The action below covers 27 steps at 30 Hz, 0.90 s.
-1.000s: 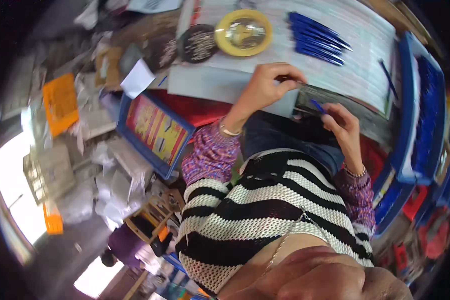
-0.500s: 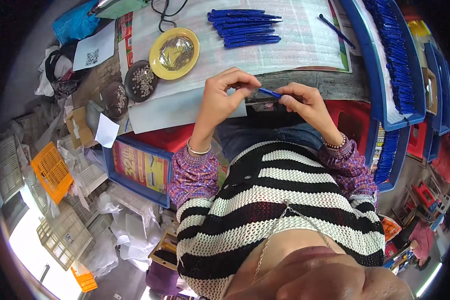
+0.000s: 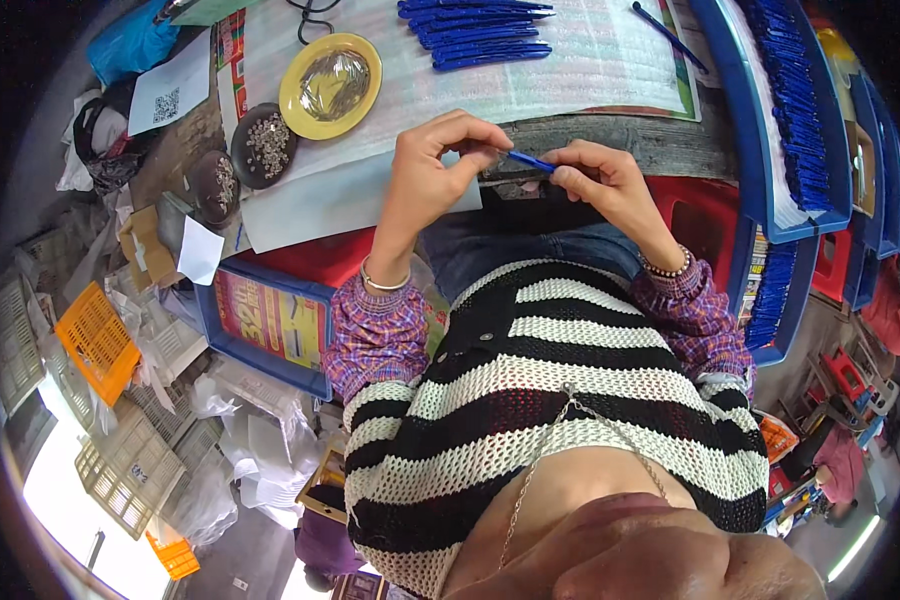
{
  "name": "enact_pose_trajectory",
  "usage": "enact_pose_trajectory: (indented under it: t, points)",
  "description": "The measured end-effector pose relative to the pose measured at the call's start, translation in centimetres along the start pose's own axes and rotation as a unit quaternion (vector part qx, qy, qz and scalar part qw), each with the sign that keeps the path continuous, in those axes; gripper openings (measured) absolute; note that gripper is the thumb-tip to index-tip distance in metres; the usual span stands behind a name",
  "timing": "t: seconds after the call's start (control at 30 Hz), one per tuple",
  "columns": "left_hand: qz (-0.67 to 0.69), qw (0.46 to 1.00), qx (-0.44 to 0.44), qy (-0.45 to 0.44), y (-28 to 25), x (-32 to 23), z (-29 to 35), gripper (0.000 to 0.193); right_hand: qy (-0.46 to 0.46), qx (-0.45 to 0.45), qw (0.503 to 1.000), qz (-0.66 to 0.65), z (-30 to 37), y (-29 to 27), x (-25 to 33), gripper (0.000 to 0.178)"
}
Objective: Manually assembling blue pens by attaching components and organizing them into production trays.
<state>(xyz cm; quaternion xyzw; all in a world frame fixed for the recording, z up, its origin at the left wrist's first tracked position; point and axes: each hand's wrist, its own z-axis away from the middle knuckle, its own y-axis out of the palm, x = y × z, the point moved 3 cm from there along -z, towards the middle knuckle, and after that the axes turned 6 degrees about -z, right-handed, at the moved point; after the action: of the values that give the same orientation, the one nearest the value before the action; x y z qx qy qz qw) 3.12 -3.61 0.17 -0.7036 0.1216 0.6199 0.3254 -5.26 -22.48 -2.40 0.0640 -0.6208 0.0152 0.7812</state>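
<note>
Above the lap, both hands' fingers (image 3: 568, 172) pinching a blue pen (image 3: 530, 160).

View: single head-worn fisheye camera, left of a pair. Position: above the person's own chest, looking steeply down; chin and striped jumper (image 3: 560, 400) fill the lower frame, very near. Facing: forward and down over the lap to the table (image 3: 610, 140) edge, which sits near the top. Hands: left hand (image 3: 435, 170) and right hand (image 3: 595, 180) close, upper centre. Edges: the floor at left and the blue trays (image 3: 770, 120) at right bend toward the dark rim. Shared coverage: not applicable, one view only.
</note>
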Motion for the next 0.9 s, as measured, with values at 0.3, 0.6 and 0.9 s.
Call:
enact_pose_trajectory:
  t: [0.3,0.6,0.9]
  points:
    - [-0.199,0.973,-0.039,0.112,1.2,-2.2,-0.3,0.019,-0.145,-0.036,0.973,0.178,0.0,-0.1,1.4,0.016]
    - [0.09,0.992,0.07,-0.056,0.8,-0.4,-0.6,0.023,0.04,0.03,0.998,-0.029,0.4,-0.6,1.2,0.016]
    - [0.137,0.98,0.123,-0.07,0.8,0.1,-0.5,0.026,0.094,0.066,0.985,-0.129,0.2,0.0,0.6,0.017]
